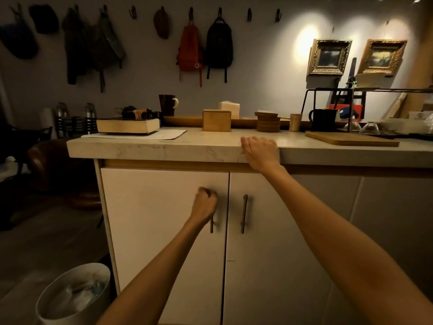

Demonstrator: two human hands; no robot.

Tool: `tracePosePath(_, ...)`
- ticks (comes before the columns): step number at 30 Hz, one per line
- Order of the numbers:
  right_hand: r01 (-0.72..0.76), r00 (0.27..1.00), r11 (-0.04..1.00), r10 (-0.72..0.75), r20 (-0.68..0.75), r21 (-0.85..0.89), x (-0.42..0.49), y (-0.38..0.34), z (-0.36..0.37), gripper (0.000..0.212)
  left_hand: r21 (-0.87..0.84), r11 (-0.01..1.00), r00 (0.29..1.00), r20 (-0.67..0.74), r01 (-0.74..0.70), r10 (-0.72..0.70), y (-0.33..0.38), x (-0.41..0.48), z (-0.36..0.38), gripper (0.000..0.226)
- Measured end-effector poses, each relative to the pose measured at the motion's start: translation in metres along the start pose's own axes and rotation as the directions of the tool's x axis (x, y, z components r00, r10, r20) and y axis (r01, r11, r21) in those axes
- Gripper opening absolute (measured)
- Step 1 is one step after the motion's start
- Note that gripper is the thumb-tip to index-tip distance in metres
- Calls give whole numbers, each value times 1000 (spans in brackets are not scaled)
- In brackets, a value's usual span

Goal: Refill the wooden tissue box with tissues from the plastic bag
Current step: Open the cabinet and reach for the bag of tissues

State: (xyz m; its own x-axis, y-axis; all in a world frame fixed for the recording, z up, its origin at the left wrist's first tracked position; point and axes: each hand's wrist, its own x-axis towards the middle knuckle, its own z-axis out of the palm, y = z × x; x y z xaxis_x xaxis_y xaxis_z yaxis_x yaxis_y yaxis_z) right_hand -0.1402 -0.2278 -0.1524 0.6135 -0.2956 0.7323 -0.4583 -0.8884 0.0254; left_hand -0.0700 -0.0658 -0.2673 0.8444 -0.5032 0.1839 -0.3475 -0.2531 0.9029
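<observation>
Left hand (pixel 204 206) curled into a fist around the upper end of the left door handle (pixel 211 225), fingers wrapped tight on the bar. Right hand (pixel 260 153) spread flat, palm down, draped over the front edge of the counter (pixel 145 148), gripping nothing. Both cabinet doors (pixel 164 231) shut, second handle (pixel 244 213) just beside the first, untouched.

Tissue box (pixel 216 120) upright on the counter, well back from the right hand, close against a long wooden tray (pixel 185 120). White tissue pack (pixel 229 109) right behind the box (whether touching it, cannot tell). Stack of coasters (pixel 268 121) just to the box's right, then a small wooden cup (pixel 295 122) and a black mug (pixel 322 119). Thick book (pixel 127 125) on loose papers (pixel 140 135) at the counter's left end; cutting board (pixel 351 139) at the right. Two backpacks (pixel 206 48) on wall hooks above. White bin (pixel 75 294) on the floor, lower left, beside the cabinet.
</observation>
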Motion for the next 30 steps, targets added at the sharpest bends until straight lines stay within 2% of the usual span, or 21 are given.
tracePosePath(1, 8, 1000, 1000, -9, 19, 16, -5, 0, 1, 40, -43, 998, 994, 104, 42, -37, 0, -3, 3, 38)
tracePosePath(3, 11, 999, 995, -16, 46, 99, -16, 0, 2, 43, -71, 997, 985, 170, 38, -26, 0, -10, 6, 45)
tracePosePath(8, 36, 996, 957, -57, 66, 288, -38, 0, -8, 47, -81, 996, 988, 143, -42, 53, -17, -53, -15, 40)
tracePosePath(11, 169, 973, 832, -226, 46, 528, -48, -19, -11, 47, -151, 987, 993, 94, -53, 68, -29, -91, -48, 41)
tracePosePath(14, 240, 872, 663, -468, 142, 709, -51, -73, -3, 46, -141, 989, 997, 64, -41, 51, -36, -124, -92, 64)
tracePosePath(17, 226, 773, 584, -595, 222, 779, -56, -140, 5, 45, -84, 996, 996, 93, 19, -11, -35, -151, -131, 60)
tracePosePath(19, 249, 693, 504, -689, 211, 827, -63, -191, 12, 44, -54, 990, 990, 57, 129, -126, -38, -166, -160, 55)
tracePosePath(22, 262, 628, 399, -762, 158, 879, -74, -241, 26, 48, -29, 965, 966, 12, 259, -259, -32, -179, -191, 74)
tracePosePath(23, 254, 632, 366, -764, 133, 895, -76, -257, 30, 51, -12, 968, 968, -10, 251, -251, -29, -183, -200, 72)
tracePosePath(25, 242, 647, 332, -756, 103, 912, -77, -286, 36, 56, 16, 974, 972, -69, 226, -224, -17, -189, -224, 51)
tracePosePath(27, 298, 635, 311, -771, 56, 902, -75, -309, 34, 54, 92, 967, 966, -129, 237, -224, -12, -189, -254, 37)
tracePosePath(30, 416, 603, 290, -798, -22, 862, -58, -331, 32, 45, 347, 866, 932, -172, 360, -319, -5, -178, -301, 28)
